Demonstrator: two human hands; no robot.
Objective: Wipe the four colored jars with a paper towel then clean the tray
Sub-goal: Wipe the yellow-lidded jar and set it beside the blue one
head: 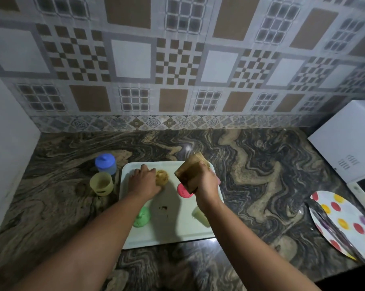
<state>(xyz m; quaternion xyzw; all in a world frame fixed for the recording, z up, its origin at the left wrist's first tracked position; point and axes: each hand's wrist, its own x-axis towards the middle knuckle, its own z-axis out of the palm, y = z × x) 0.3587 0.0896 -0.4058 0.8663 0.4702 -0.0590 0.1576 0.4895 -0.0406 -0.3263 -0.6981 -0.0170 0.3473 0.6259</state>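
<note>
Left hand [144,181] curled round a crumpled brownish paper towel wad [162,177] on the white rectangular tray [173,234]; right hand [206,181] gripping a brown folded paper piece [188,175] above the pink jar [183,191]. Green jar [143,217] and pale yellow jar [200,215] on tray; blue-lidded jar [105,163] and yellow cup [102,183] just left, on the marbled bench [261,175]

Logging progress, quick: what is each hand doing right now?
Left hand: grips a crumpled brownish wad on the white tray.
Right hand: holds a brown folded paper above the tray.
</note>
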